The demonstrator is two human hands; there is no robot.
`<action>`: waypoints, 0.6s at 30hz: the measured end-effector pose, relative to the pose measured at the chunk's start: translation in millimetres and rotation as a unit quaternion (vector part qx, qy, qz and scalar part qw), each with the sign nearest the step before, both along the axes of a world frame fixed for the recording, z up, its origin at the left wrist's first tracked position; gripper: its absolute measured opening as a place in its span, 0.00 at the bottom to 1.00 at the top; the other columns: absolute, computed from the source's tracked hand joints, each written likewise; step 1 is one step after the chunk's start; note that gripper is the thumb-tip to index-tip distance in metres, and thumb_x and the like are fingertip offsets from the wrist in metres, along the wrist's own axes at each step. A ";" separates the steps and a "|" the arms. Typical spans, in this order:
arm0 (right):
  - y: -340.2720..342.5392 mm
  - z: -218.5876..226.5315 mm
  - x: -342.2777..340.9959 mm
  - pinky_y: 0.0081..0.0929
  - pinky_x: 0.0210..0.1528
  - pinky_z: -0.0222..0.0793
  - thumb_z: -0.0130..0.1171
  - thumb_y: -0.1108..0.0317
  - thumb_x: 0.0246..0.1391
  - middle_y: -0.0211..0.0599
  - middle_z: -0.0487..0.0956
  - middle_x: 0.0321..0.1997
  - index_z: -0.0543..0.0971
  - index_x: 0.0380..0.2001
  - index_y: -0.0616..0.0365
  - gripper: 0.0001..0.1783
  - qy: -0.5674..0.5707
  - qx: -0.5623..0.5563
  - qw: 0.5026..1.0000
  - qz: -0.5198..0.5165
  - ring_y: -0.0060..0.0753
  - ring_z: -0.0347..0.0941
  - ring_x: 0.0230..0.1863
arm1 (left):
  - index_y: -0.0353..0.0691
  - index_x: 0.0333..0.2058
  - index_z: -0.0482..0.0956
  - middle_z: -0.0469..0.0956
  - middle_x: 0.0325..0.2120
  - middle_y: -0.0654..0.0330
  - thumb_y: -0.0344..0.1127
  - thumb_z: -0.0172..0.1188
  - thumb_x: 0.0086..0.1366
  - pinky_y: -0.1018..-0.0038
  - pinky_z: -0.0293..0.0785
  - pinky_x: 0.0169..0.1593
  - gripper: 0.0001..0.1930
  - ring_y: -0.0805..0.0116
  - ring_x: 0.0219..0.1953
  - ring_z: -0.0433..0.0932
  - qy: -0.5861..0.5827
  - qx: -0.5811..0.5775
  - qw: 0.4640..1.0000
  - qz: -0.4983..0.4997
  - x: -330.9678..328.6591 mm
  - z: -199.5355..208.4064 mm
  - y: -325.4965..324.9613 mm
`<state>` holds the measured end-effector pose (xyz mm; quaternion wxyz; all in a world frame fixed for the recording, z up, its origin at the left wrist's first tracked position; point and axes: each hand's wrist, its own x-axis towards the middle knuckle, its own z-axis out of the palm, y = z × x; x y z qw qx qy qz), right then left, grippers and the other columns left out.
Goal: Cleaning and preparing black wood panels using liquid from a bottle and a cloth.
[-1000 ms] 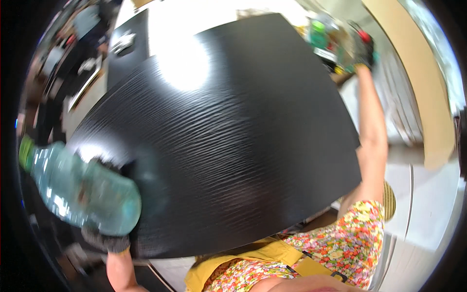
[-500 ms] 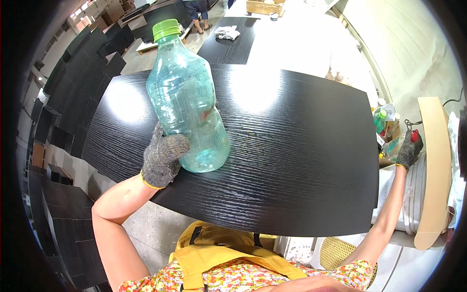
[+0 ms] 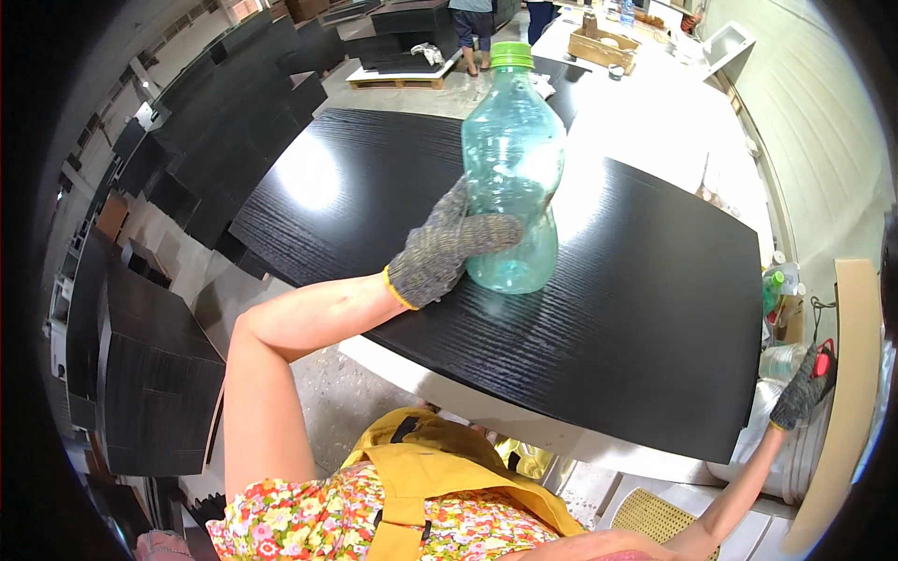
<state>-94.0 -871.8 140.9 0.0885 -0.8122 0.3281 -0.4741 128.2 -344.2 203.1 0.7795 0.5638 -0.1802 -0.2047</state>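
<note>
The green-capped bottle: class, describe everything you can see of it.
The bottle is transparent teal, apparently plastic, with a narrowed waist and a green cap on. Nearly upright, it appears over the black panel, gripped around its lower half by the gloved left hand. Whether its base touches the panel is unclear.

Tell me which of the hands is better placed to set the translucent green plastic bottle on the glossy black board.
Probably the grey-gloved left hand: it grips the bottle over the board. The right hand is beyond the board's right edge, holding a small red object.

Panel point(image 3: 636, 309) beneath bottle point(image 3: 512, 159), tray point(image 3: 599, 56) beyond
</note>
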 end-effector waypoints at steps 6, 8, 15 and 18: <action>-24.5 -35.2 -83.5 0.30 0.59 0.62 0.52 0.71 0.57 0.46 0.68 0.59 0.64 0.60 0.63 0.27 0.299 -0.187 0.934 -0.047 0.35 0.66 0.57 | 0.39 0.51 0.71 0.74 0.44 0.60 0.32 0.58 0.61 0.73 0.68 0.53 0.18 0.67 0.47 0.73 -0.381 0.238 0.890 0.080 32.8 -60.6 38.0; 12.4 -28.7 -92.0 0.27 0.55 0.65 0.50 0.74 0.57 0.43 0.74 0.54 0.69 0.56 0.65 0.23 0.357 -0.173 0.916 -0.058 0.31 0.70 0.52 | 0.39 0.53 0.70 0.72 0.50 0.59 0.35 0.54 0.64 0.66 0.63 0.59 0.18 0.64 0.52 0.70 -0.158 0.048 0.980 0.113 22.7 -77.4 51.0; 113.1 -2.8 -118.8 0.30 0.47 0.68 0.67 0.69 0.46 0.40 0.75 0.39 0.74 0.38 0.61 0.17 -0.084 0.050 0.995 0.018 0.34 0.71 0.40 | 0.40 0.55 0.68 0.67 0.55 0.58 0.40 0.56 0.63 0.61 0.58 0.63 0.22 0.61 0.58 0.64 0.002 -0.040 0.995 0.087 20.3 -64.2 8.0; 124.2 -6.7 -142.0 0.30 0.47 0.68 0.67 0.69 0.47 0.40 0.75 0.38 0.74 0.38 0.61 0.16 -0.049 0.082 0.995 -0.002 0.34 0.72 0.40 | 0.40 0.56 0.67 0.67 0.55 0.57 0.40 0.55 0.63 0.62 0.58 0.63 0.23 0.61 0.58 0.64 0.013 -0.032 0.996 0.084 13.4 -59.5 -1.0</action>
